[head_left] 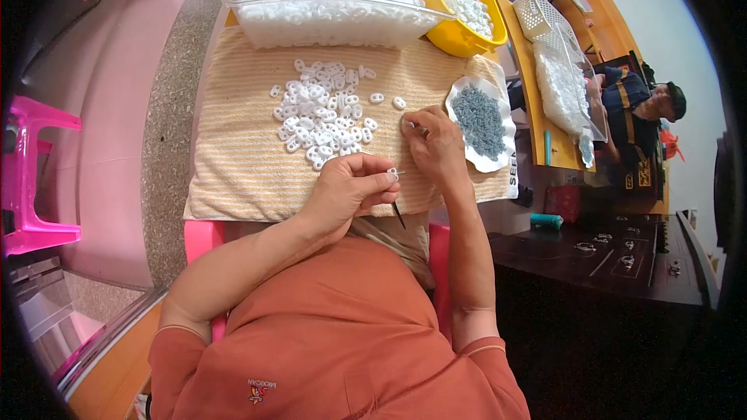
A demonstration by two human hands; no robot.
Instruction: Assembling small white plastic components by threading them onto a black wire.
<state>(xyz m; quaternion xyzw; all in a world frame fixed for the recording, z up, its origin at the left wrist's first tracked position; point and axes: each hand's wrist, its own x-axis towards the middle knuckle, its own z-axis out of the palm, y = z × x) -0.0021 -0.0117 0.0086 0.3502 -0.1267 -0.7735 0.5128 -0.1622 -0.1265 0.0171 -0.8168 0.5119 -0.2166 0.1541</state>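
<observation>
Between thumb and fingers, my left hand (350,190) pinches a small white plastic piece (394,174) near the towel's front edge. A thin dark rod (399,216) sticks out below these fingers; its upper end is hidden. My right hand (437,148) is closed, its fingertips bent together over the towel, and what they hold, if anything, I cannot make out. It is beside a white wavy-edged plate (506,126) heaped with small grey-blue parts (479,120). Ahead of my left hand lies a loose pile of white oval pieces with two holes (319,113). Two single ones (399,103) lie nearer my right hand.
A striped towel (233,155) covers the work surface. At its far side stand a clear bin (327,27) full of white pieces and a yellow basin (465,45). A person (630,105) sits at another table on the right. A pink stool (39,179) stands left.
</observation>
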